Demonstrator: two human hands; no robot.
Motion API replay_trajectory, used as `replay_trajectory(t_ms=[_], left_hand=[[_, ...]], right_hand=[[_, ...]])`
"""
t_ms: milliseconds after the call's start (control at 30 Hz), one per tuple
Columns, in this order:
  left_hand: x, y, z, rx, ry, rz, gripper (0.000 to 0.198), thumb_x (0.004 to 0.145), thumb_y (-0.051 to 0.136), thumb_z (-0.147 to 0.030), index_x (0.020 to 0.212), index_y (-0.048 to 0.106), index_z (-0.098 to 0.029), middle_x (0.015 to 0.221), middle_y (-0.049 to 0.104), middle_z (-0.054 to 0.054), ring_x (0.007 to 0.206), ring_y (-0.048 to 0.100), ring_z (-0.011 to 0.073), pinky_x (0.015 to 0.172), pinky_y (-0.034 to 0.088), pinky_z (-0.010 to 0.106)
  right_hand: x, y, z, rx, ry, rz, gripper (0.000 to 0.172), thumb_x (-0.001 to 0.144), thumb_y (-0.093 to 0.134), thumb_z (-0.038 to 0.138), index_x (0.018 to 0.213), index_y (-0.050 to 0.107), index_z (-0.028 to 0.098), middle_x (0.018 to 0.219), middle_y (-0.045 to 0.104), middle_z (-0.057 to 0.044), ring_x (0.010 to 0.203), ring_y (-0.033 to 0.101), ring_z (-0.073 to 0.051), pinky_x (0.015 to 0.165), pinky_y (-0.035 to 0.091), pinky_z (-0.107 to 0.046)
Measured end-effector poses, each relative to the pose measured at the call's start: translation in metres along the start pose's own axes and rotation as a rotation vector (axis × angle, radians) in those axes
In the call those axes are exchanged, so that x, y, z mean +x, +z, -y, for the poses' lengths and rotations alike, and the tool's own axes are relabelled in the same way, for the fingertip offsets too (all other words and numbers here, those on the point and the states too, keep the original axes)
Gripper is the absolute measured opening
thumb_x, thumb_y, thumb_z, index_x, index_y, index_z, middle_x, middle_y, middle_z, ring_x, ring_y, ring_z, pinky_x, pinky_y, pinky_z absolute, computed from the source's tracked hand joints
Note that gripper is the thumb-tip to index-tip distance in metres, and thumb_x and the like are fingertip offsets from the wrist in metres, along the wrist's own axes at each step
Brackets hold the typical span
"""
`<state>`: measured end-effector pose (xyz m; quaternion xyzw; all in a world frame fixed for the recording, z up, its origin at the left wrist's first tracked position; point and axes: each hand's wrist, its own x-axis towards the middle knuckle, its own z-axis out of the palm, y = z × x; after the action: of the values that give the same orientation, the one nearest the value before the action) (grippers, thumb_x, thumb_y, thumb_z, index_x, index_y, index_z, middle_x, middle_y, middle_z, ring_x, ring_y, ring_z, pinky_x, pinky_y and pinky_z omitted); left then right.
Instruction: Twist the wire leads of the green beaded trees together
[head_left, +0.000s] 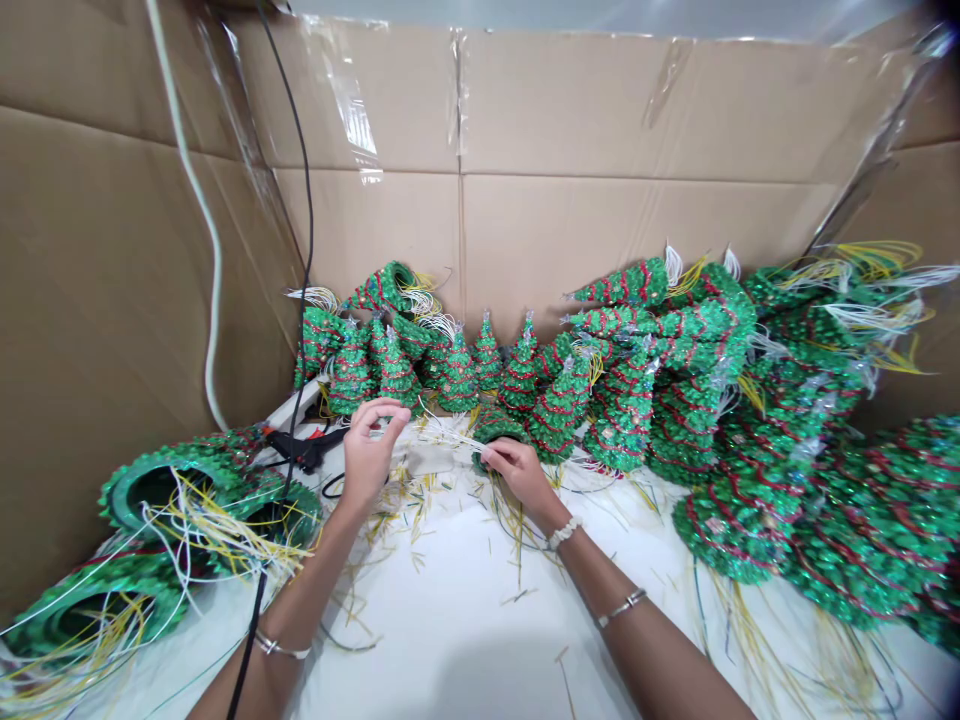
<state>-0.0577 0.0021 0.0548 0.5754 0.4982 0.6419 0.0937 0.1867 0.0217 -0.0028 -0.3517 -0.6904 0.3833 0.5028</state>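
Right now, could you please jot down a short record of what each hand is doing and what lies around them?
left hand: pinches pale thin wires
right hand: holds the base of a small green tree ornament, which lies on its side
things about them: loose wire clippings on a white work surface
rest: green tinsel trees with red garland, some upright, some on their sides; a black tool, possibly a glue gun; cardboard walls; a black cable
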Motion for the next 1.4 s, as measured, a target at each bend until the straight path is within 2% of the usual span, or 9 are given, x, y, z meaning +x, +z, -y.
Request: replay_trajectory(t_ms=[133,267,467,567,633,700,900,967,1400], left_hand=[[-0.005,0.006,-0.007,0.104,0.106,0.101,0.019,0.082,0.070,-0.044,0.084,0.075,-0.026,0.105,0.071,0.005,0.107,0.059,0.0254,0.098,0.039,0.042],[-0.005,0.007,-0.008,0.119,0.147,0.120,0.019,0.084,0.068,-0.043,0.079,0.074,-0.026,0.104,0.071,0.005,0.108,0.059,0.0257,0.102,0.037,0.044],[-0.004,0.009,-0.003,0.016,0.038,0.105,0.021,0.081,0.069,-0.043,0.075,0.072,-0.023,0.104,0.070,0.006,0.105,0.060,0.0252,0.096,0.042,0.041],[0.000,0.005,0.006,-0.133,-0.099,0.002,0.024,0.079,0.070,-0.045,0.075,0.071,-0.021,0.102,0.069,0.007,0.104,0.061,0.0243,0.094,0.045,0.038],[0.005,0.001,0.011,-0.196,-0.147,-0.137,0.025,0.077,0.073,-0.045,0.078,0.071,-0.020,0.098,0.069,0.006,0.102,0.061,0.0232,0.095,0.045,0.036],[0.007,-0.002,0.012,-0.210,-0.171,-0.171,0.027,0.073,0.076,-0.046,0.079,0.071,-0.020,0.097,0.069,0.006,0.100,0.062,0.0227,0.092,0.046,0.035],[0.001,0.004,-0.001,-0.203,-0.166,0.113,0.030,0.080,0.070,-0.050,0.082,0.077,-0.021,0.105,0.071,0.008,0.107,0.061,0.0243,0.090,0.046,0.034],[0.000,0.005,-0.002,-0.204,-0.168,0.141,0.028,0.077,0.073,-0.048,0.080,0.077,-0.021,0.107,0.071,0.008,0.106,0.062,0.0246,0.086,0.046,0.034],[0.000,0.005,0.008,-0.120,-0.141,-0.029,0.025,0.070,0.076,-0.045,0.063,0.072,-0.022,0.079,0.070,0.004,0.082,0.061,0.0208,0.071,0.042,0.032]], right_hand=[[-0.001,0.000,0.003,-0.028,-0.010,0.003,0.028,0.088,0.062,0.040,0.072,0.071,0.019,0.072,0.064,-0.003,0.067,0.056,-0.016,0.065,0.043,-0.027],[-0.001,0.000,0.005,-0.059,-0.022,0.019,0.029,0.089,0.062,0.042,0.074,0.072,0.019,0.072,0.065,-0.004,0.068,0.057,-0.016,0.065,0.043,-0.028],[-0.001,0.001,0.003,-0.066,-0.035,0.035,0.029,0.090,0.061,0.040,0.074,0.072,0.019,0.074,0.065,-0.004,0.070,0.058,-0.017,0.068,0.043,-0.028],[-0.001,0.000,0.002,-0.054,-0.029,0.024,0.030,0.091,0.061,0.041,0.073,0.071,0.018,0.073,0.065,-0.004,0.069,0.057,-0.016,0.067,0.043,-0.027],[-0.001,-0.001,0.002,-0.044,-0.020,0.013,0.031,0.091,0.062,0.042,0.073,0.071,0.018,0.072,0.064,-0.004,0.069,0.057,-0.016,0.066,0.043,-0.027],[-0.001,-0.002,0.003,-0.058,-0.027,0.020,0.032,0.091,0.061,0.043,0.072,0.071,0.019,0.072,0.064,-0.004,0.069,0.057,-0.017,0.066,0.043,-0.028],[-0.001,-0.001,0.007,-0.156,-0.092,0.055,0.031,0.093,0.060,0.041,0.075,0.074,0.019,0.075,0.066,-0.004,0.069,0.057,-0.017,0.068,0.042,-0.029],[-0.001,-0.001,0.006,-0.166,-0.101,0.057,0.031,0.093,0.060,0.042,0.075,0.074,0.020,0.075,0.066,-0.004,0.069,0.057,-0.017,0.069,0.042,-0.029],[0.000,0.000,0.004,-0.124,-0.069,0.042,0.031,0.091,0.061,0.042,0.073,0.072,0.020,0.073,0.065,-0.004,0.069,0.057,-0.017,0.067,0.042,-0.029]])
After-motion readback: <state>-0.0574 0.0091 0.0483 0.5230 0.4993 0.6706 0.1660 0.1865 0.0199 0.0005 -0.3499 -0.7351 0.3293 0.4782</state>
